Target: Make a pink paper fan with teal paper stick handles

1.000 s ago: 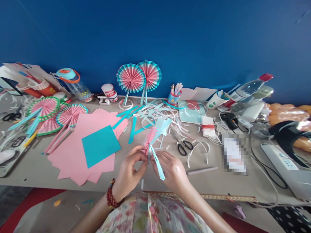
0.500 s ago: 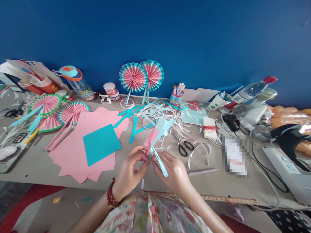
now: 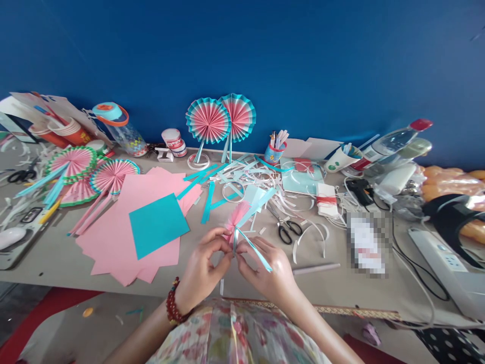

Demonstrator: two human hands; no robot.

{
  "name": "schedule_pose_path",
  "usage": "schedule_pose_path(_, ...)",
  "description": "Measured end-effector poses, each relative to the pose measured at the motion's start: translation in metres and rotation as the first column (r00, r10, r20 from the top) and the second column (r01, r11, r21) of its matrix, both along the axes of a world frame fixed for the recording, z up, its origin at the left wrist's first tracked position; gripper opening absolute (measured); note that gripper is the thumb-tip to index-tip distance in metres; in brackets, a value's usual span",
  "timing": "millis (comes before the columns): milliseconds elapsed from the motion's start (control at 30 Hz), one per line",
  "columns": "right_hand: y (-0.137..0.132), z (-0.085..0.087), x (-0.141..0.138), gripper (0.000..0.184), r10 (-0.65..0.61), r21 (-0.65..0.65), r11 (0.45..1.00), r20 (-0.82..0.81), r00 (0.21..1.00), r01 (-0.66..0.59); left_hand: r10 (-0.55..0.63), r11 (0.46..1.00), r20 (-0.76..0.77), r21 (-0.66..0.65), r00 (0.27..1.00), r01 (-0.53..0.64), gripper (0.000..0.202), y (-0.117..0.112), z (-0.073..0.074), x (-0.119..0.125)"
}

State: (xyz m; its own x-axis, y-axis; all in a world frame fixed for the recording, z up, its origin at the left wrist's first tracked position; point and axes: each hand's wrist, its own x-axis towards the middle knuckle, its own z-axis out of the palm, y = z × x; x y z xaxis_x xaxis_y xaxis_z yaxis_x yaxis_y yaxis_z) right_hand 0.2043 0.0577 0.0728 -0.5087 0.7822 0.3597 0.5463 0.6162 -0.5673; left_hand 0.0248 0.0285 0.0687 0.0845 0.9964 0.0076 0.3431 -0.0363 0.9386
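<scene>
Pinching pleated paper (image 3: 238, 214) w/ L hand (image 3: 208, 260) & R hand (image 3: 262, 274); both clamped at base; scissors (image 3: 283, 223) nr R.

Pink pleated paper (image 3: 237, 214) showing over a cluttered table (image 3: 322, 288)

The left hand's grip (image 3: 209, 259) is pinching the paper's lower end; the right hand's grip (image 3: 270, 268) is meeting it there, a light-blue strip (image 3: 257, 248) crossing over that hand. Two round fans (image 3: 208, 120) are standing before the blue wall (image 3: 151, 50). A teal square (image 3: 159, 226) is lying on pink sheets (image 3: 106, 247).
</scene>
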Motion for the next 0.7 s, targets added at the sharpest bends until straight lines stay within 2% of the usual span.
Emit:
schedule_pose_path(200, -0.003, 0.0, -0.002, 0.014, -0.022, 0.021, 1.0, 0.06, 0.998, 0.021, -0.019, 0.999, 0.04, -0.032, 0.999, 0.02, 0.012, 0.0, -0.002, 0.001)
schedule_pose_path(300, 0.001, -0.005, 0.005, 0.013, -0.072, 0.032, 0.997, 0.055, 0.996, 0.07, -0.016, 0.998, 0.055, -0.06, 0.998, 0.019, 0.013, -0.001, -0.004, 0.001)
schedule_pose_path(467, 0.024, -0.021, 0.046, 0.013, -0.289, 0.12, 0.954, 0.112, 0.951, 0.276, 0.001, 0.998, 0.053, -0.055, 0.999, 0.002, 0.014, -0.002, -0.007, -0.006)
schedule_pose_path(567, 0.035, -0.031, 0.075, 0.021, -0.413, 0.122, 0.911, 0.268, 0.87, 0.395, -0.013, 0.999, 0.088, -0.034, 0.996, 0.016, 0.017, -0.001, -0.007, -0.011)
schedule_pose_path(633, 0.037, -0.034, 0.085, 0.018, -0.445, 0.097, 0.892, 0.366, 0.818, 0.442, -0.031, 0.999, 0.135, -0.036, 0.99, 0.037, 0.019, -0.001, -0.008, -0.013)
schedule_pose_path(700, 0.035, -0.031, 0.084, 0.016, -0.412, 0.06, 0.906, 0.356, 0.839, 0.419, -0.045, 0.995, 0.196, -0.077, 0.98, 0.061, 0.018, -0.001, -0.01, -0.016)
